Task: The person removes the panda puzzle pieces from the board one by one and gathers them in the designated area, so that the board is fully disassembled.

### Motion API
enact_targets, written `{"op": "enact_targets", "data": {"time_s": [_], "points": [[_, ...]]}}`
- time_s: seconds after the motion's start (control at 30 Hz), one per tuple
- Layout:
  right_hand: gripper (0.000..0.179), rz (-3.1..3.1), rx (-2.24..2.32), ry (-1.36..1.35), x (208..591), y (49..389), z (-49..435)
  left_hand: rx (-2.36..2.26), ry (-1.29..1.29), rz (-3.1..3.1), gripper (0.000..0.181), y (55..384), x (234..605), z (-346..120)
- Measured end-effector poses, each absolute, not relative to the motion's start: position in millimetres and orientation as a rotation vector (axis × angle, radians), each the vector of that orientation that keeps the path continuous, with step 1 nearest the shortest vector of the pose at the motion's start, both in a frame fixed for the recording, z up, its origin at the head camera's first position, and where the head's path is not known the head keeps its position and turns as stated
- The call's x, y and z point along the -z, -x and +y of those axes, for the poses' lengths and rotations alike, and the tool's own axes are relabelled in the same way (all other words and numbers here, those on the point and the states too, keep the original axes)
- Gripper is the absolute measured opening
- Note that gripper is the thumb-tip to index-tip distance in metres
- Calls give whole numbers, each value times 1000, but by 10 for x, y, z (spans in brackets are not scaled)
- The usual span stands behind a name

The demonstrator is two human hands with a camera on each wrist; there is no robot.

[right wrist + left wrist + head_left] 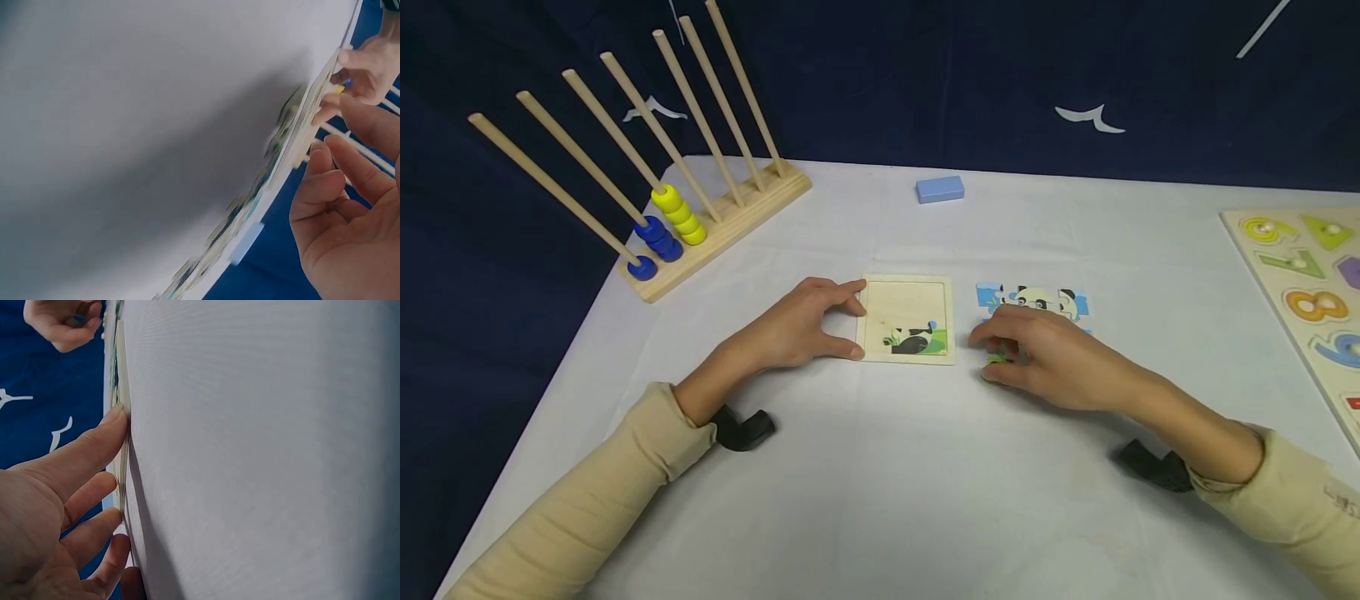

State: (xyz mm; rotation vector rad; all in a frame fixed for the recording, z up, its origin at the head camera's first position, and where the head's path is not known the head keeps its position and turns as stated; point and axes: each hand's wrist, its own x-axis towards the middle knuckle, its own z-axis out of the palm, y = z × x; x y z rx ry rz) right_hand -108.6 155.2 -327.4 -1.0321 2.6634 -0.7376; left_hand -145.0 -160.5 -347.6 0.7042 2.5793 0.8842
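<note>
A square wooden puzzle tray [906, 279] lies flat on the white table, with a black, white and green panda piece [915, 340] in its lower part. My left hand [797, 325] rests at the tray's left edge; its thumb touches the lower corner and its fingertips the upper side. To the right of the tray, my right hand [1052, 354] hovers over loose puzzle pieces [1075, 304], thumb and fingers apart. Below its fingertips shows a small green piece [997, 358], partly hidden by the fingers. The right wrist view shows nothing held between that hand's fingers.
A wooden peg stand [730, 237] with blue and yellow beads stands at the back left. A blue block [940, 189] lies near the table's far edge. At the right is a board of colourful shapes and numbers [1292, 287]. A dark blue curtain [880, 83] hangs behind.
</note>
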Motion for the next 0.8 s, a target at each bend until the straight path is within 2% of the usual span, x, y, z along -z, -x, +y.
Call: {"op": "enact_targets", "data": {"time_s": [0.3,0.43,0.67,0.8], "points": [[30,2573,847,975,3295,1127,1130,-892,-717,2583,61,1458,3491,-1609],[31,2564,860,948,3291,1181,984,-894,-718,2578,67,1458,3485,-1614],[35,2564,809,855,3300,1284,872,-899,-714,2575,59,1457,3479,-1610],[38,2541,768,805,3307,1300,847,-901,-723,2575,63,1450,3485,-1616]]}}
